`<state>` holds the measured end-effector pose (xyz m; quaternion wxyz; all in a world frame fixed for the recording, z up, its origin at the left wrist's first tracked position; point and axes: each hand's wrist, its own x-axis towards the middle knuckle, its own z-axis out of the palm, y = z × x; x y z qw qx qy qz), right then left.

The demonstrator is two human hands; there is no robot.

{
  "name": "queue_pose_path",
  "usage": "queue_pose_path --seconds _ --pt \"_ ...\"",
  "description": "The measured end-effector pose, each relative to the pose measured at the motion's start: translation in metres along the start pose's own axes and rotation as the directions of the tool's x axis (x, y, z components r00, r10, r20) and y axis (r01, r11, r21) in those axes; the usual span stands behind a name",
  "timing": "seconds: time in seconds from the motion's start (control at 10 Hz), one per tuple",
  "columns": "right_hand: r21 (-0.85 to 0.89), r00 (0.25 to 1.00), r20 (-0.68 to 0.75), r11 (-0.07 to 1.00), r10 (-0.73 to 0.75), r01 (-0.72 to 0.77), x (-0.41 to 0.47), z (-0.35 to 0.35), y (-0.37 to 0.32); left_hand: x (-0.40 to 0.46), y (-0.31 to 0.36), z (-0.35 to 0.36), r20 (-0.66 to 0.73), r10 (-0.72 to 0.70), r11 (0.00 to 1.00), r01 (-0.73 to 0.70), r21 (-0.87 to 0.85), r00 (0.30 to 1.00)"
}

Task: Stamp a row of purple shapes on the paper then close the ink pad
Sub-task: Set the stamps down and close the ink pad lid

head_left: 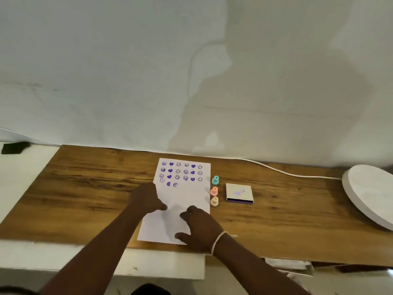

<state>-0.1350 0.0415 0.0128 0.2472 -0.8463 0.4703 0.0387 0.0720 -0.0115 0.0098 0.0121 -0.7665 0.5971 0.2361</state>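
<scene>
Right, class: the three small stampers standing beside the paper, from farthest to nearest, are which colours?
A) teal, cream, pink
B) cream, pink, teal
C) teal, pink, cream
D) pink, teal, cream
C: the teal stamper stands farthest, the pink stamper in the middle, the cream stamper nearest.

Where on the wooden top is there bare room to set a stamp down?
Bare wood lies left of the paper and between the ink pad and the white round board. It is crowded between paper and pad, where three stamps stand.
</scene>
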Motion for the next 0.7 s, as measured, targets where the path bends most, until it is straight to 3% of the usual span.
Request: queue_pose_path --seconds 0.1,0.3,0.6,0.7 --pt "-0.097 0.994 0.087 0.994 0.067 -0.058 0.009 -0.001 0.007 -0.006 0.003 0.005 -0.009 0.020 0.997 -0.019 0.074 1.000" --pt "-0.156 0.987 0.129 0.985 0.099 -0.079 0.017 -0.006 0.016 -0.013 0.010 0.011 -0.050 0.017 1.000 -0.016 0.026 0.999" --pt "-0.113 0.989 0.088 0.988 0.117 -0.107 0.017 -0.011 0.010 -0.016 0.008 0.010 -0.049 0.051 0.998 -0.052 -0.021 0.998" --pt "0.009 0.992 -0.041 0.993 0.115 -0.115 0.010 -0.023 0.009 -0.012 0.013 -0.004 -0.120 0.087 0.989 -0.100 -0.112 0.989"
